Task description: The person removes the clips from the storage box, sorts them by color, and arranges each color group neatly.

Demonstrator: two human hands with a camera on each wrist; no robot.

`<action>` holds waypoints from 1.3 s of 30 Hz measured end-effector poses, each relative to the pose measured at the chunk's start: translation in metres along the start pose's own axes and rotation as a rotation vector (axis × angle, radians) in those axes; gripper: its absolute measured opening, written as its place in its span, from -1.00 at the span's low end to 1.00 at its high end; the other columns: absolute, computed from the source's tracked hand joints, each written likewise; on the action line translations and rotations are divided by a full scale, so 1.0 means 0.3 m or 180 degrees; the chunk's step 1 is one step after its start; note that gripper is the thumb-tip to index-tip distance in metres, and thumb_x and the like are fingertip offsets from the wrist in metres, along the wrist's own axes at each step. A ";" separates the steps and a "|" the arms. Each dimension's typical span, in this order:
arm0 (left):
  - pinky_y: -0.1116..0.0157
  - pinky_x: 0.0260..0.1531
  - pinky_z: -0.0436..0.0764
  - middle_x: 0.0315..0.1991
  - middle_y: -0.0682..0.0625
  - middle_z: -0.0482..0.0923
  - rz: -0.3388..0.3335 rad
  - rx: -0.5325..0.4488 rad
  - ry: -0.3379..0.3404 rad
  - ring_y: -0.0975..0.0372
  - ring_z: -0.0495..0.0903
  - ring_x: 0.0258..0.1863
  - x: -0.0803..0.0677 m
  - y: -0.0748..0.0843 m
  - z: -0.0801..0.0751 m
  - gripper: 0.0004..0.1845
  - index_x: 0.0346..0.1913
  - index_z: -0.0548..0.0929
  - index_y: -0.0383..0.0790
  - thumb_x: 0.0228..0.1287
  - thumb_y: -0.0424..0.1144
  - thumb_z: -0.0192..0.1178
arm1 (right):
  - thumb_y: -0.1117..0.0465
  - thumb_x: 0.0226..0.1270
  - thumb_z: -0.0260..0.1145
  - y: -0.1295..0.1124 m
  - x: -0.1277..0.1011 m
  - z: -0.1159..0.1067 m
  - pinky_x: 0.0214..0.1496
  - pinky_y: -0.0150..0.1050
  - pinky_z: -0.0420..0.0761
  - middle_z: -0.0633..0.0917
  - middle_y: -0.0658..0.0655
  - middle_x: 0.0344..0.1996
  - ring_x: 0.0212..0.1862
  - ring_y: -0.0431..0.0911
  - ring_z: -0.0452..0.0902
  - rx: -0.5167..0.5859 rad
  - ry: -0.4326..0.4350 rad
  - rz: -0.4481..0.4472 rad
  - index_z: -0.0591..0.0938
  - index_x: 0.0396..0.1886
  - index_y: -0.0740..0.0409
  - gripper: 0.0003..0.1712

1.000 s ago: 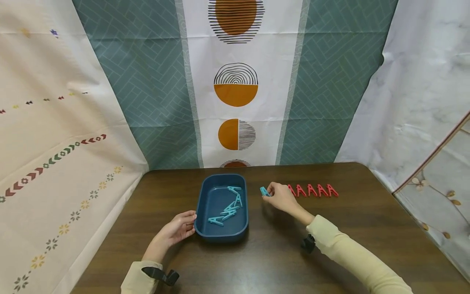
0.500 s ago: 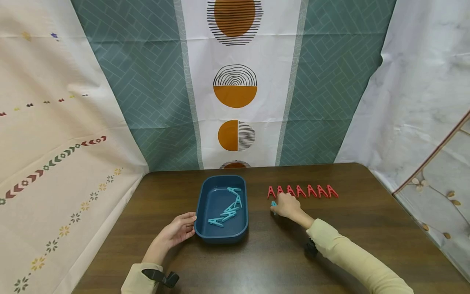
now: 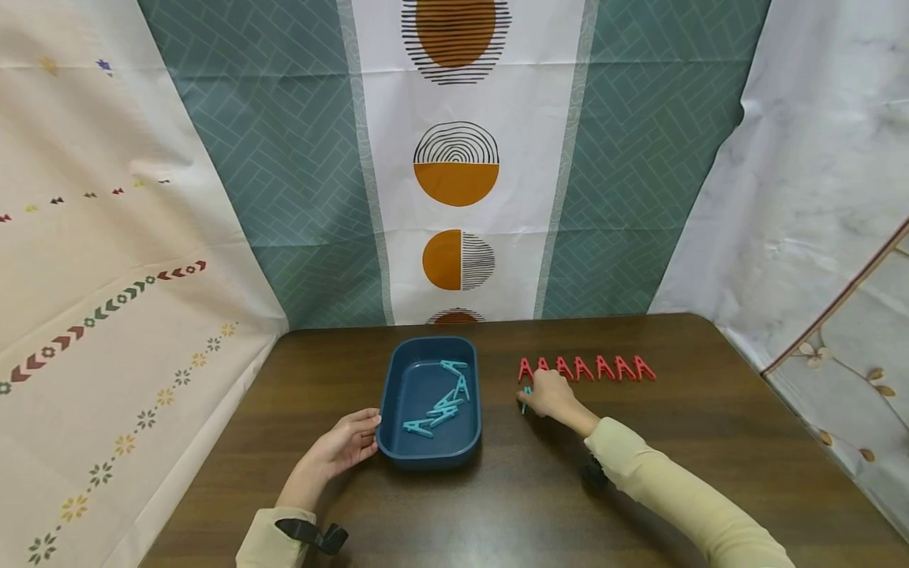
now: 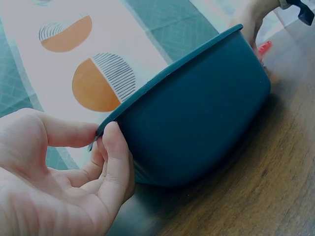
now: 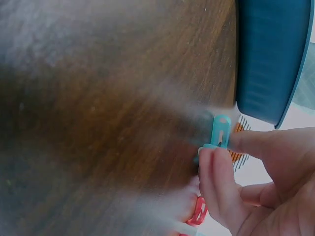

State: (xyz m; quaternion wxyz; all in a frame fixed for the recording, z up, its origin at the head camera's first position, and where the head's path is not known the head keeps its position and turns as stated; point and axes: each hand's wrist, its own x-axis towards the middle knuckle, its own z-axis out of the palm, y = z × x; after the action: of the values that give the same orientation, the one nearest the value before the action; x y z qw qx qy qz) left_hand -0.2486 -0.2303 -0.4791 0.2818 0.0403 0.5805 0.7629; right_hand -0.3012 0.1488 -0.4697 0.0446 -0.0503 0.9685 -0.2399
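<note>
My left hand (image 3: 344, 446) pinches the left rim of a dark blue plastic bin (image 3: 428, 457); in the left wrist view, thumb and fingertips meet at the lip. Inside the bin lie several teal clothespins (image 3: 443, 410). To the right of it, my right hand (image 3: 557, 397) pinches a teal clothespin (image 5: 220, 130) between thumb and fingers, low over the table. This clothespin is just in front of the left end of a row of several red clothespins (image 3: 604, 368), and fingers partly hide it.
The brown wooden table (image 3: 497, 513) carries the bin and the row. A patterned cloth (image 3: 458, 181) hangs behind its far edge, with a cream cloth (image 3: 142, 355) at the left and a white one (image 3: 781, 181) at the right.
My right hand has carried the teal clothespin from beside the bin down to a spot before the row, then shifted it slightly left. Red clothespins once covered now show. My left hand is unchanged.
</note>
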 end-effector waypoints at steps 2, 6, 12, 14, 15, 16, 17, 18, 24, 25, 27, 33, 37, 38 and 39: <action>0.50 -0.28 0.57 -0.32 0.13 0.58 0.0005 -0.0009 -0.0006 0.37 0.56 -0.33 0.001 -0.002 0.000 -0.86 -0.06 0.46 -0.15 0.52 -0.32 -0.13 | 0.05 0.30 0.33 0.000 0.001 -0.001 -0.79 -0.43 0.09 0.32 -0.06 -0.97 -0.87 -0.24 0.18 0.0001 -0.0008 -0.0011 0.36 -0.91 0.05 -0.40; 0.50 -0.29 0.56 -0.33 0.12 0.58 0.0007 -0.0026 -0.0018 0.37 0.56 -0.34 0.000 -0.004 0.001 -0.86 -0.08 0.47 -0.13 0.51 -0.32 -0.12 | 0.02 0.34 0.29 -0.002 0.006 -0.011 -0.78 -0.41 0.07 0.32 -0.04 -0.94 -0.84 -0.23 0.17 -0.0123 0.0055 0.0011 0.34 -0.88 0.05 -0.40; 0.50 -0.28 0.57 -0.32 0.13 0.59 0.0021 0.0004 -0.0047 0.38 0.56 -0.33 0.000 0.000 -0.004 -0.86 -0.07 0.47 -0.12 0.52 -0.31 -0.12 | 0.04 0.36 0.25 -0.013 0.011 -0.049 -0.75 -0.39 0.01 0.19 -0.05 -0.89 -0.79 -0.21 0.03 -0.0230 0.0267 -0.0030 0.25 -0.84 0.02 -0.40; 0.50 -0.27 0.58 -0.32 0.13 0.59 0.0019 0.0013 -0.0029 0.37 0.56 -0.32 0.001 0.001 -0.005 -0.86 -0.06 0.47 -0.12 0.52 -0.30 -0.11 | 0.06 0.36 0.24 -0.016 0.013 -0.060 -0.74 -0.39 0.00 0.17 -0.06 -0.89 -0.79 -0.22 0.01 -0.0209 0.0309 -0.0056 0.24 -0.85 0.02 -0.40; 0.50 -0.27 0.58 -0.32 0.13 0.59 0.0012 0.0007 -0.0025 0.37 0.56 -0.32 0.001 0.001 -0.005 -0.86 -0.06 0.47 -0.12 0.52 -0.30 -0.11 | 0.06 0.35 0.24 -0.018 0.014 -0.063 -0.74 -0.39 -0.01 0.17 -0.07 -0.89 -0.79 -0.22 0.00 -0.0202 0.0319 -0.0062 0.24 -0.85 0.01 -0.41; 0.50 -0.27 0.58 -0.32 0.13 0.59 0.0009 0.0005 -0.0022 0.37 0.56 -0.32 0.001 0.001 -0.006 -0.86 -0.05 0.47 -0.13 0.52 -0.30 -0.11 | 0.07 0.35 0.24 -0.019 0.015 -0.066 -0.74 -0.39 -0.01 0.17 -0.07 -0.89 -0.79 -0.23 0.00 -0.0192 0.0323 -0.0065 0.24 -0.85 0.01 -0.41; 0.49 -0.27 0.58 -0.32 0.13 0.59 0.0009 0.0003 -0.0012 0.37 0.56 -0.32 0.002 0.001 -0.006 -0.87 -0.05 0.47 -0.13 0.51 -0.30 -0.10 | 0.08 0.35 0.23 -0.020 0.016 -0.068 -0.74 -0.39 -0.02 0.17 -0.07 -0.89 -0.79 -0.23 -0.01 -0.0184 0.0325 -0.0070 0.24 -0.85 0.01 -0.42; 0.49 -0.27 0.58 -0.32 0.12 0.59 0.0006 -0.0005 0.0003 0.36 0.56 -0.32 0.002 0.000 -0.006 -0.87 -0.05 0.47 -0.13 0.51 -0.30 -0.09 | 0.08 0.34 0.23 -0.021 0.017 -0.069 -0.74 -0.39 -0.02 0.17 -0.07 -0.89 -0.78 -0.23 0.00 -0.0180 0.0321 -0.0067 0.24 -0.84 0.01 -0.43; 0.49 -0.28 0.57 -0.33 0.12 0.58 -0.0021 0.0006 0.0036 0.36 0.56 -0.33 0.001 -0.002 -0.008 -0.88 -0.06 0.47 -0.14 0.50 -0.29 -0.08 | 0.11 0.33 0.23 -0.034 0.015 -0.071 -0.73 -0.39 0.01 0.22 -0.06 -0.83 -0.74 -0.21 0.06 -0.0157 0.0301 -0.0099 0.30 -0.75 0.04 -0.53; 0.49 -0.29 0.57 -0.33 0.12 0.58 -0.0024 0.0017 0.0046 0.36 0.56 -0.34 0.001 -0.002 -0.008 -0.88 -0.06 0.47 -0.15 0.50 -0.29 -0.07 | 0.12 0.33 0.22 -0.037 0.015 -0.072 -0.73 -0.38 0.02 0.23 -0.05 -0.83 -0.73 -0.20 0.07 -0.0139 0.0300 -0.0121 0.32 -0.74 0.06 -0.55; 0.49 -0.29 0.57 -0.33 0.12 0.58 -0.0027 0.0039 0.0077 0.36 0.56 -0.34 0.002 0.000 -0.007 -0.89 -0.07 0.47 -0.15 0.49 -0.30 -0.07 | 0.14 0.32 0.21 -0.046 0.016 -0.074 -0.72 -0.38 0.03 0.25 -0.05 -0.81 -0.72 -0.20 0.10 -0.0110 0.0331 -0.0176 0.33 -0.72 0.06 -0.58; 0.48 -0.30 0.58 -0.36 0.12 0.59 -0.0029 0.0061 0.0148 0.35 0.56 -0.36 0.002 0.003 -0.004 -0.89 -0.08 0.48 -0.15 0.48 -0.31 -0.05 | 0.17 0.31 0.20 -0.090 0.009 -0.081 -0.72 -0.38 0.10 0.37 -0.04 -0.77 -0.71 -0.19 0.21 -0.0006 0.0459 -0.0316 0.45 -0.66 0.08 -0.68; 0.48 -0.30 0.57 -0.36 0.13 0.58 -0.0031 0.0072 0.0167 0.36 0.56 -0.36 0.001 0.001 -0.002 -0.89 -0.09 0.48 -0.14 0.48 -0.31 -0.06 | 0.19 0.30 0.22 -0.122 0.004 -0.079 -0.72 -0.36 0.23 0.52 0.02 -0.68 -0.68 -0.15 0.34 0.0080 0.0595 -0.0427 0.57 -0.50 0.13 -0.82; 0.48 -0.30 0.57 -0.36 0.13 0.58 -0.0030 0.0073 0.0168 0.36 0.56 -0.36 0.001 0.000 -0.002 -0.89 -0.09 0.48 -0.13 0.48 -0.31 -0.06 | 0.20 0.30 0.22 -0.130 0.004 -0.079 -0.71 -0.35 0.25 0.54 0.03 -0.67 -0.67 -0.14 0.36 0.0093 0.0626 -0.0447 0.58 -0.47 0.13 -0.84; 0.48 -0.30 0.57 -0.36 0.13 0.58 -0.0026 0.0073 0.0165 0.36 0.56 -0.36 0.001 0.000 -0.001 -0.89 -0.10 0.48 -0.13 0.48 -0.31 -0.06 | 0.20 0.30 0.21 -0.138 0.004 -0.078 -0.71 -0.35 0.26 0.55 0.03 -0.66 -0.67 -0.14 0.37 0.0103 0.0652 -0.0461 0.59 -0.45 0.13 -0.85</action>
State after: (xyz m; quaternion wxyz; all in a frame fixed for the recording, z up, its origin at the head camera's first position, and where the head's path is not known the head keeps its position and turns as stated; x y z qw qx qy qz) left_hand -0.2489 -0.2305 -0.4792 0.2693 0.0213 0.5965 0.7558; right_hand -0.3018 0.1230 -0.4296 -0.0712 -0.0946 0.9578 -0.2620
